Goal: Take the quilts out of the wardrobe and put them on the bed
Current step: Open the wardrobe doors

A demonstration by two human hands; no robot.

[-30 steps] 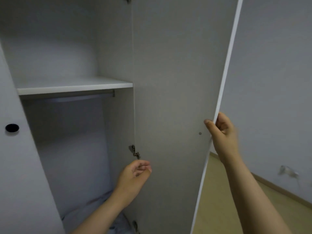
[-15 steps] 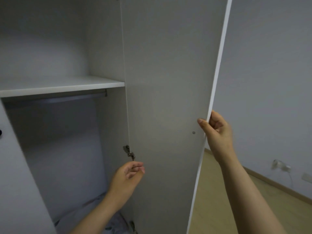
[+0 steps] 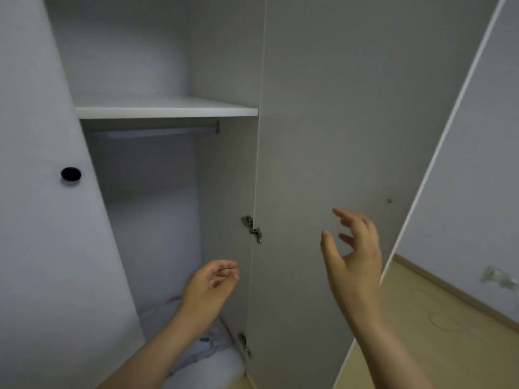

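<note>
The white wardrobe stands with its right door (image 3: 337,136) swung wide. A pale patterned quilt (image 3: 207,352) lies at the bottom of the wardrobe, mostly hidden behind my left forearm. My left hand (image 3: 209,287) hovers above the quilt inside the opening, fingers loosely curled, holding nothing. My right hand (image 3: 351,254) is in the air in front of the door's inner face, fingers spread, touching nothing. The bed is out of view.
A bare shelf (image 3: 168,109) with a hanging rail (image 3: 151,130) under it crosses the wardrobe. The left door (image 3: 42,192) with a black knob (image 3: 71,174) stands at my left. Hinges (image 3: 252,228) stick out by the door edge. Wooden floor (image 3: 421,332) and a grey wall lie to the right.
My right hand has let go of the door's edge and moved left, in front of the door. My left hand has stayed in place. The view has shifted left.
</note>
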